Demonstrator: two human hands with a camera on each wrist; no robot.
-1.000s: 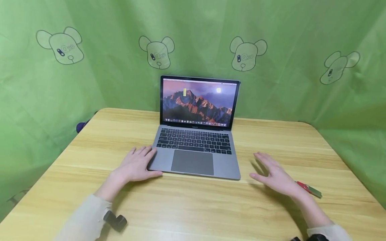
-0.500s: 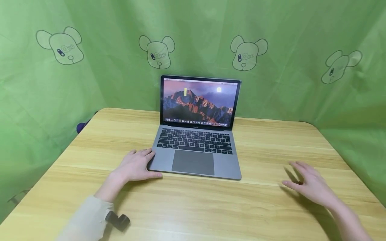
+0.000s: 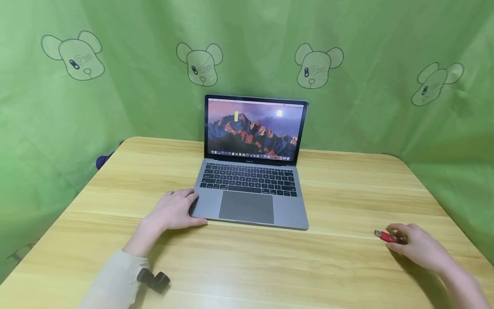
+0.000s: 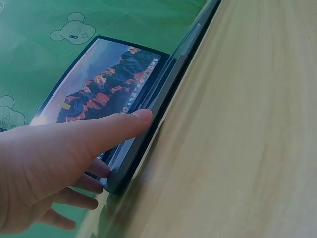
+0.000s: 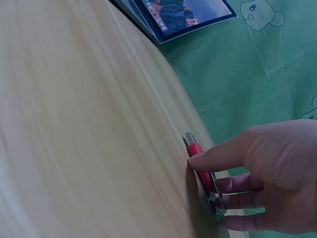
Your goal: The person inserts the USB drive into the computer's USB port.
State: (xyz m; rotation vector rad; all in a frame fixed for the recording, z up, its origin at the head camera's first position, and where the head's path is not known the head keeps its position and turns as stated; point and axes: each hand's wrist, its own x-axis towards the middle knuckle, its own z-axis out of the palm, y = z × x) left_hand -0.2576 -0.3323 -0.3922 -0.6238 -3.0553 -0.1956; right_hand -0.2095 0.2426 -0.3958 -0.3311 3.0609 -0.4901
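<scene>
A grey laptop (image 3: 290, 212) stands unfolded on the wooden table, its screen lit with a mountain picture. My left hand (image 3: 171, 212) rests at its front left corner, the thumb along the front edge and the other fingers by the left side. In the left wrist view the thumb (image 4: 129, 124) lies straight against that edge. At the right of the table, my right hand (image 3: 420, 246) pinches a red USB flash drive (image 3: 386, 236) between thumb and fingers. Its metal plug (image 5: 190, 137) points away from the hand, toward the laptop's side, close over the tabletop.
The wooden table (image 3: 254, 266) spreads around the laptop, with bare wood between it and my right hand. Green curtains (image 3: 254, 25) with mouse-head drawings hang behind and at both sides. A black device (image 3: 153, 280) sits on my left wrist.
My right hand has moved right from beside the laptop to the flash drive and taken hold of it. The drive's plug now points left. My left hand stays at the laptop corner.
</scene>
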